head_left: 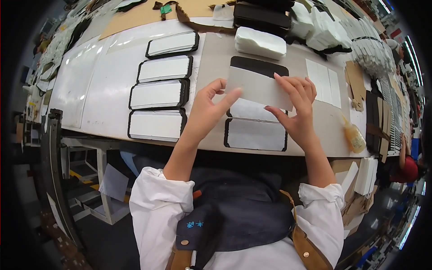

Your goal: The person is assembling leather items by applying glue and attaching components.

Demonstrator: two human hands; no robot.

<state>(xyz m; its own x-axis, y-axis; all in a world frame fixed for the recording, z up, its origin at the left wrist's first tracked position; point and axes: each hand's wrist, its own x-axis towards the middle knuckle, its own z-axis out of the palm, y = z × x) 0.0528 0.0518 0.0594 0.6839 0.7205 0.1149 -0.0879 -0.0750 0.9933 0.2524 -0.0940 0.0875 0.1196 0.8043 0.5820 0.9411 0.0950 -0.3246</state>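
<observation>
My left hand (210, 105) and my right hand (294, 105) together hold a pale grey rectangular sheet (258, 87) just above the workbench. Thumb and fingers of each hand pinch its short ends. Under it lies a black-edged rectangular panel (258, 65), partly hidden by the sheet. Closer to me sit two more black-edged panels, one (252, 111) half covered by my hands and one (255, 134) at the bench's near edge.
A column of several white-faced black-edged panels (158, 95) lies to the left on a white board (85, 85). A stack of white pads (260, 42) sits behind. A glue bottle (354, 137) lies at right, with white strips (323, 81) and cardboard piles (355, 81) nearby.
</observation>
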